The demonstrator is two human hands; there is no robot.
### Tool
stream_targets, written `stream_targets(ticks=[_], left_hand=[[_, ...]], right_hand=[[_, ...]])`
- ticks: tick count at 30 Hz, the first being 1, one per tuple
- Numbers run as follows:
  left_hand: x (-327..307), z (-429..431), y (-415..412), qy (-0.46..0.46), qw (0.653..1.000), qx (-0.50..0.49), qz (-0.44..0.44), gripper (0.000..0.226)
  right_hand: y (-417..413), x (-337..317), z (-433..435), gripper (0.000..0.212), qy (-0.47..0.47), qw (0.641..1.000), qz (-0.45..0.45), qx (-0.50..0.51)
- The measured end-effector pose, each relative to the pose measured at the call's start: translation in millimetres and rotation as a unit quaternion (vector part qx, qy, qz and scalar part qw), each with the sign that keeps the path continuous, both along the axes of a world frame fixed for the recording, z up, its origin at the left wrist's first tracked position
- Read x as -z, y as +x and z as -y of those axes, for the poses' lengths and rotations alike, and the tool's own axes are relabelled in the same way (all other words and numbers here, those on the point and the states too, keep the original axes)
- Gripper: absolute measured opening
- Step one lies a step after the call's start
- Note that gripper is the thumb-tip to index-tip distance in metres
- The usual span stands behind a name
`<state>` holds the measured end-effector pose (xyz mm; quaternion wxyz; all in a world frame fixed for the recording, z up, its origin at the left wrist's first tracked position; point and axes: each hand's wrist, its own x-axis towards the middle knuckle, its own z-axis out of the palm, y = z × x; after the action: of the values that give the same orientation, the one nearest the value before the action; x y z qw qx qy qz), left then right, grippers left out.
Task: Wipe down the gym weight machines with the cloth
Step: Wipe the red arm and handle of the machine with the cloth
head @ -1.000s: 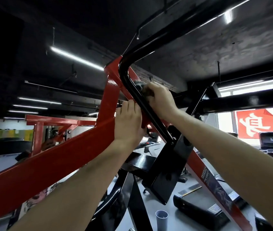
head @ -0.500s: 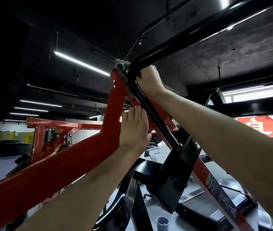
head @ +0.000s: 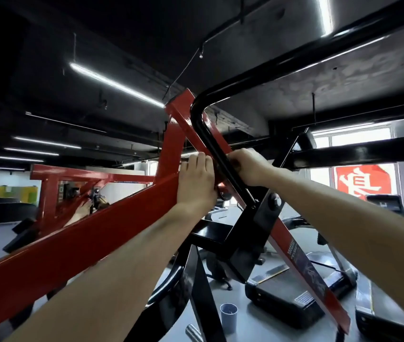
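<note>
Right hand lower, grip tight round black bar; left hand flat on red frame; label illegible

cloth: hidden under right hand | red beam: cut off at left edge

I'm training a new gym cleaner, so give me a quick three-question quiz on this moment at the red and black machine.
1. True or false: the right hand grips the black bar.
2. The left hand rests on: A) the red frame, B) a dumbbell, C) a window.
3. Fill in: the grey cup stands on the ____, below the machine.

Key: 1 true; 2 A; 3 floor.
</note>
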<state>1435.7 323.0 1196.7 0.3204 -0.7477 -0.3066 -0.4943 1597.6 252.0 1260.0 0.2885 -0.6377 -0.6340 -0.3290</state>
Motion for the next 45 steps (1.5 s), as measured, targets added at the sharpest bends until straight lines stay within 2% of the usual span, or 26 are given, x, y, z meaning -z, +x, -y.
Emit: stream_targets(ticks=[1,3,5,7,9,11,13,15,17,18,19,26,32,35,39,45], left_hand=[[0,2,-3,-0.007,1.0,0.006,-0.008,0.073],[0,5,-10,-0.032,0.999,0.028,-0.022,0.079],[3,8,-17,-0.05,0.997,0.049,-0.028,0.085],[7,14,-24,-0.063,0.994,0.079,-0.03,0.085],[12,18,-29,-0.069,0.99,0.119,-0.019,0.079],[24,23,-37,-0.064,0.981,0.183,0.012,0.064],[46,30,-39,-0.087,0.96,0.264,0.044,0.044],[69,44,-38,-0.166,0.926,0.336,0.044,0.032],[85,57,-33,-0.285,0.872,0.398,0.021,0.027],[89,61,-29,-0.325,0.852,0.409,0.011,0.027],[93,62,-25,-0.338,0.849,0.407,0.003,0.028],[106,51,-27,-0.319,0.86,0.398,0.014,0.048],[111,45,-31,-0.357,0.818,0.449,0.035,0.032],[115,39,-32,-0.371,0.799,0.473,0.016,0.033],[112,37,-33,-0.354,0.811,0.466,-0.01,0.034],[113,40,-36,-0.324,0.841,0.431,-0.028,0.043]], right_hand=[[-1,4,7,0.021,0.0,1.0,-0.003,0.007],[-3,9,21,0.033,0.08,0.994,-0.076,-0.02],[-9,11,37,0.045,0.199,0.962,-0.171,-0.072],[-21,20,55,0.05,0.258,0.934,-0.223,-0.103],[-32,42,66,0.043,0.254,0.934,-0.226,-0.107],[-43,74,69,0.038,0.205,0.944,-0.239,-0.095],[-48,105,70,0.037,0.187,0.953,-0.231,-0.065],[-53,117,70,0.036,0.216,0.956,-0.198,-0.018],[-63,116,72,0.038,0.22,0.953,-0.207,0.019],[-67,111,73,0.04,0.22,0.951,-0.215,0.038],[-73,105,75,0.043,0.224,0.948,-0.221,0.051],[-105,76,68,0.043,0.256,0.945,-0.204,0.029],[-73,118,75,0.033,0.235,0.949,-0.196,0.069],[-73,124,75,0.032,0.246,0.949,-0.178,0.088],[-80,113,73,0.031,0.242,0.948,-0.18,0.099],[-112,75,66,0.031,0.273,0.951,-0.142,0.039]])
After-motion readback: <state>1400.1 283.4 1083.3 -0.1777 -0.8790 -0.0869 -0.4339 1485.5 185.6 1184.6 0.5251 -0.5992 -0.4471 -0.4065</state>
